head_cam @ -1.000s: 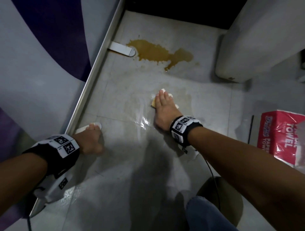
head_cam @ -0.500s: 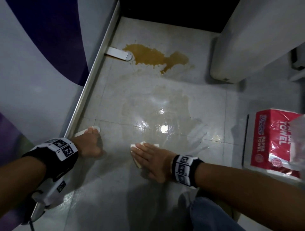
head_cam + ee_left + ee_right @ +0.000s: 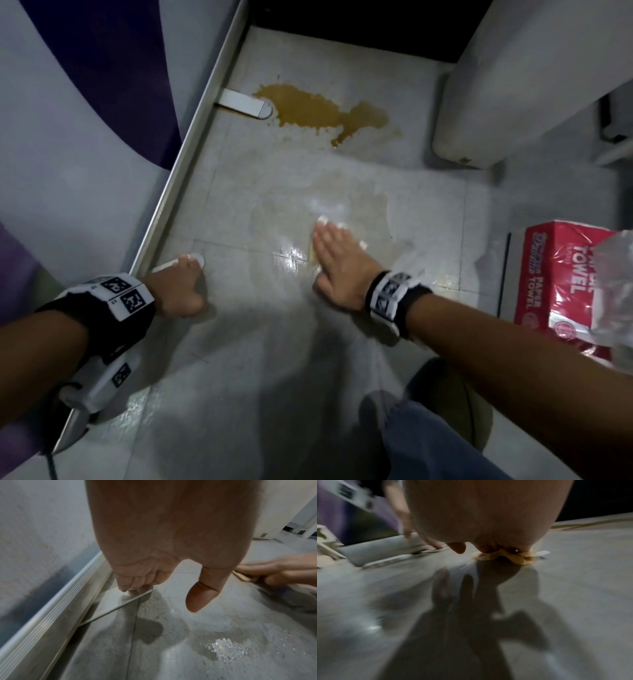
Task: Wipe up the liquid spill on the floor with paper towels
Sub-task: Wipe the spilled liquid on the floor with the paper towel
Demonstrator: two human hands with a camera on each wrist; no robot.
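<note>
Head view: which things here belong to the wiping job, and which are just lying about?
Job:
- brown puddle, unwiped
- wet smear
- stained paper towel pressed flat under right hand
- paper towel pack

Lying about:
- white floor bracket
- second bracket under left hand
- white cabinet

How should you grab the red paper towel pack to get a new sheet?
Judging by its pose, come from above and from the left. The red paper towel pack stands on the floor to the right of the right hand. Its clear plastic wrap gapes at the top right, so a pinch grip there probably works best.
</note>
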